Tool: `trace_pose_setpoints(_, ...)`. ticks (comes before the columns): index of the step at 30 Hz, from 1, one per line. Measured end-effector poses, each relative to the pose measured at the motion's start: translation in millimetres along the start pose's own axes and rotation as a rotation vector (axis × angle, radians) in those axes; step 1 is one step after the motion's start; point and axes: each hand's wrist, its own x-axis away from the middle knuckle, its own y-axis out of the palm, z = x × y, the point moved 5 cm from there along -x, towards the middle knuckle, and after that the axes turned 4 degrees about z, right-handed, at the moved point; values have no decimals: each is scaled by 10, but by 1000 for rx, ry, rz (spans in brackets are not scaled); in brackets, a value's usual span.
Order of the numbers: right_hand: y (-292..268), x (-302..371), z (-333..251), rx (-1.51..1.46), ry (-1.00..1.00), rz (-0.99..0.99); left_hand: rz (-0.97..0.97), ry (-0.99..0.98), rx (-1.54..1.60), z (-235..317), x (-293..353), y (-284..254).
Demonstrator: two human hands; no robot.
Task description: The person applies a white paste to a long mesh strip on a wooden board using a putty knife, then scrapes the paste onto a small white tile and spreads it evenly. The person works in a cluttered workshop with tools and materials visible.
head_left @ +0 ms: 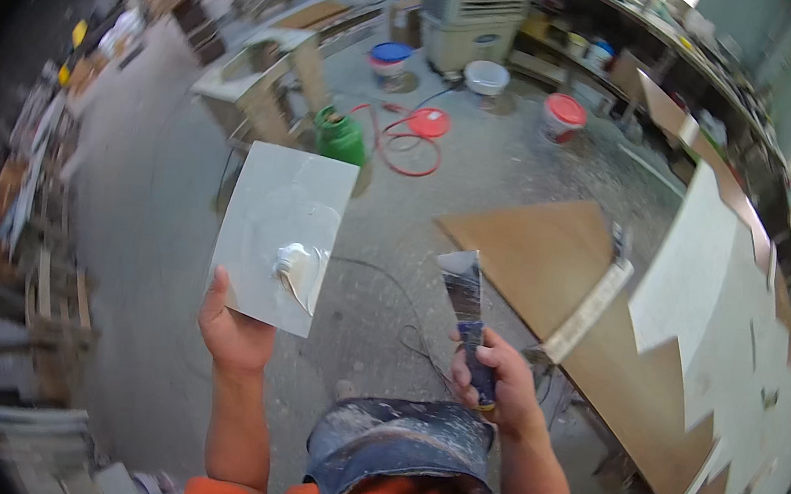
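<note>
My left hand (240, 329) grips the lower left edge of a flat white board (277, 201), thumb on top and fingers underneath. A blob of creamy white paste (291, 265) with a tan streak sits on the board's lower right part, and a thin smear spreads around it. In my right hand (504, 383) is a putty knife (465, 296), held by its dark handle with the blade pointing up and away. The blade is apart from the board and looks stained with residue.
At right, a large brown panel (554, 258) bears jagged white sheets (691, 276). Beyond the board stand a green gas cylinder (340, 138), a red hose (407, 171) and lidded buckets (564, 114). An air cooler (474, 13) is at the back; scrap wood lines the left. A cable (392, 277) crosses the floor.
</note>
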Motion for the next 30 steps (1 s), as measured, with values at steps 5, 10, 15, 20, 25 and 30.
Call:
trace_pose_setpoints(5,794,-644,573,35,217,-77,259,142,3,849,-78,-826)
trace_pose_setpoints(10,1173,-1442,741,305,150,4,389,142,40,1154,-524,-1374)
trace_pose_setpoints(15,1299,-2233,531,1118,-319,207,399,75,-18,1139,-1179,-1443)
trace_pose_setpoints(20,1335,-3314,161,1140,-397,244,352,50,-86,1079,-2332,-1201)
trace_pose_setpoints(25,1251,-4445,-550,1002,-325,289,260,-73,-70,918,-3746,-819)
trace_pose_setpoints(30,669,-4951,-1287,769,-368,515,202,-275,-81,333,-5036,-397)
